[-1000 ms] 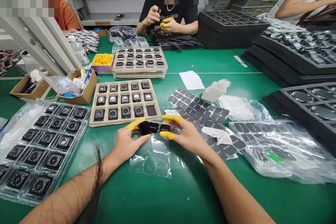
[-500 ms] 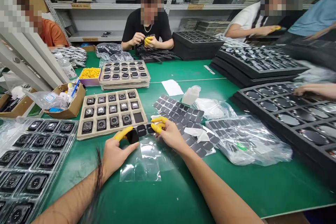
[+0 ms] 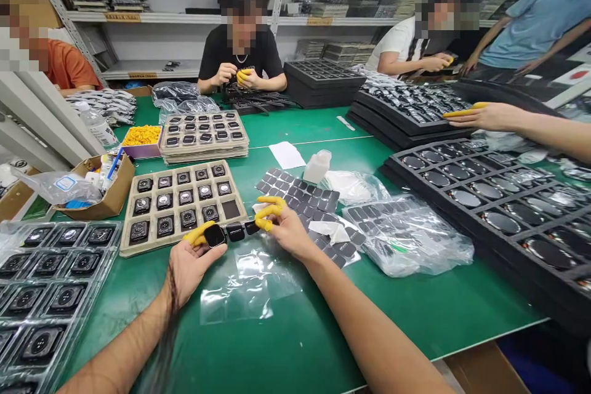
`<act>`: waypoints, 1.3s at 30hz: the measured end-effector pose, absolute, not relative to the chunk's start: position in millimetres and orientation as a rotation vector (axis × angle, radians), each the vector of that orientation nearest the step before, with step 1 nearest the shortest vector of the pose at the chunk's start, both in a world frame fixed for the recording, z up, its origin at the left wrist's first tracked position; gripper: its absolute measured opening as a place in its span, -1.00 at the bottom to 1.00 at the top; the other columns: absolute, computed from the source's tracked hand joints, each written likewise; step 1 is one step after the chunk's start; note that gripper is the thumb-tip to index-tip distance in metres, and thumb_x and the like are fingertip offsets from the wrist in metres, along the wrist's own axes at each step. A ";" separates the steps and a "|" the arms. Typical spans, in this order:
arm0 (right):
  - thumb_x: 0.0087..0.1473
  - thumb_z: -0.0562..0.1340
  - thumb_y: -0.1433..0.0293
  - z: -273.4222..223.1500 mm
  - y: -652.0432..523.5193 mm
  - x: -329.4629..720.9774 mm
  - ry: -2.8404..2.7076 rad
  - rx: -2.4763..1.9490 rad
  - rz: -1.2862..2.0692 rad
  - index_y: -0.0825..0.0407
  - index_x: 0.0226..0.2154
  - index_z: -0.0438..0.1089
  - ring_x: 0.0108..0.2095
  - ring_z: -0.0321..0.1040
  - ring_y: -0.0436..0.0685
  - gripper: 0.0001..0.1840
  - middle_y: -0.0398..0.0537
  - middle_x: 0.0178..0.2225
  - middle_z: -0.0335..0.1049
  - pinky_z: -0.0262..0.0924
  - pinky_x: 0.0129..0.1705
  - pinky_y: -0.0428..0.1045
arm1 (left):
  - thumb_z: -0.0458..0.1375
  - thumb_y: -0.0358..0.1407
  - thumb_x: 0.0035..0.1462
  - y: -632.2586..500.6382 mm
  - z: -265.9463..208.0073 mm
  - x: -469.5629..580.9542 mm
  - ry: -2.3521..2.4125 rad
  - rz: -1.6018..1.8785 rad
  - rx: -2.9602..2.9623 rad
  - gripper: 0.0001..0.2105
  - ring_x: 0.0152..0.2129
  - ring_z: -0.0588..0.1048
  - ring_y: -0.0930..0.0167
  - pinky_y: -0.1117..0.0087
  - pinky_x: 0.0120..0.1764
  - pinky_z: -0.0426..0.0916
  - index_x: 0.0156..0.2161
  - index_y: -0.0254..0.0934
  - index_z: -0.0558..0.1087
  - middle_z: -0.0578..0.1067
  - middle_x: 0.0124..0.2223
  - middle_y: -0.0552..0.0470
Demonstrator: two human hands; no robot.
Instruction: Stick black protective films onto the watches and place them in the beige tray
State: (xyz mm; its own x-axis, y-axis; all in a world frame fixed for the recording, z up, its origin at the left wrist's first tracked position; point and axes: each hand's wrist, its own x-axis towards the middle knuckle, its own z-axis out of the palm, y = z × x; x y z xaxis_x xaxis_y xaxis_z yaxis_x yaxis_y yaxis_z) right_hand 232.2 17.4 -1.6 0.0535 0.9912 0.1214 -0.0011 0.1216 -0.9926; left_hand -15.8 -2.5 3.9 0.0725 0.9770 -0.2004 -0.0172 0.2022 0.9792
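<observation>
My left hand (image 3: 192,261), with yellow finger cots, grips a black square smartwatch body (image 3: 215,235) by its edges, its glossy screen facing me. In my right hand (image 3: 282,225), also in yellow finger cots, a strip of black square film stickers (image 3: 236,232) is pinched at its right end. The strip reaches left to the watch; whether they touch I cannot tell. Just behind sits a beige tray (image 3: 178,246) of watch bodies, one pocket at its right bare. Clear plastic film sheets (image 3: 237,305) lie on the green table below my hands.
Sticker sheets (image 3: 300,192), a white bottle (image 3: 317,166) and a plastic bag of sheets (image 3: 410,240) lie to the right. A clear tray of watches (image 3: 50,283) is at left, black foam trays (image 3: 462,191) at right. Several co-workers sit or stand around; one's hand (image 3: 494,116) reaches in from the right.
The watch in my left hand has turned so its screen faces me more. My view has shifted to the right. At the right, a co-worker's hand has lifted from the round-piece tray toward the trays behind.
</observation>
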 end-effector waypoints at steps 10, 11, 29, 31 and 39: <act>-0.23 0.55 0.14 37.7 -12.3 199.6 -0.947 -1.128 1.390 -0.04 -0.30 0.55 -0.51 0.21 -0.05 -0.58 -0.17 -0.42 0.44 0.05 -0.52 -0.09 | 0.41 -0.11 -0.04 -1.2 -3.5 -18.4 1.283 0.804 1.584 -0.44 -0.07 0.63 0.16 0.11 0.13 0.46 0.08 -0.26 0.53 0.66 -0.04 -0.08; -0.26 0.55 0.15 33.7 -14.7 187.2 -0.950 -1.175 1.406 -0.01 -0.35 0.55 -0.45 0.29 -0.01 -0.59 -0.13 -0.39 0.48 0.14 -0.48 -0.08 | 0.41 -0.12 -0.03 -1.7 -5.2 -19.2 1.276 0.773 1.662 -0.46 -0.07 0.63 0.16 0.11 0.12 0.47 0.08 -0.22 0.53 0.65 -0.02 -0.06; -0.49 0.61 0.19 2.3 -18.5 157.7 -0.702 -1.358 1.447 0.03 -0.44 0.54 -0.33 0.49 0.12 -0.50 -0.06 -0.36 0.56 0.45 -0.27 0.03 | 0.39 -0.27 -0.02 -6.9 -0.4 -17.7 1.256 0.767 1.768 -0.50 -0.11 0.64 0.29 0.32 0.03 0.49 0.08 -0.16 0.54 0.66 -0.04 0.07; -0.49 0.61 0.19 2.8 -18.8 157.5 -0.705 -1.357 1.443 0.03 -0.44 0.55 -0.34 0.49 0.11 -0.51 -0.06 -0.36 0.57 0.45 -0.27 0.03 | 0.39 -0.27 -0.02 -7.0 -0.1 -17.7 1.257 0.765 1.775 -0.50 -0.13 0.64 0.30 0.33 0.02 0.49 0.09 -0.16 0.54 0.67 -0.05 0.08; -0.44 0.60 0.14 1.3 -18.4 157.7 -0.760 -1.362 1.422 0.03 -0.42 0.55 -0.32 0.51 0.16 -0.50 -0.02 -0.34 0.58 0.45 -0.26 0.06 | 0.39 -0.25 0.00 -6.2 0.8 -17.8 1.254 0.761 1.785 -0.52 -0.12 0.64 0.28 0.33 0.02 0.48 0.08 -0.16 0.54 0.67 -0.06 0.07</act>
State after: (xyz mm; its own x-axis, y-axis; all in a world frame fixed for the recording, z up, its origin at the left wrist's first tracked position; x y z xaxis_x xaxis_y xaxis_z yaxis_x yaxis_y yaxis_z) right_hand 157.7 -18.4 1.3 0.1164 0.9299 -0.3489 -0.2261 -0.3172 -0.9210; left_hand -17.8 -6.2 0.8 0.3254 0.9453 0.0249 0.4591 -0.1810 0.8697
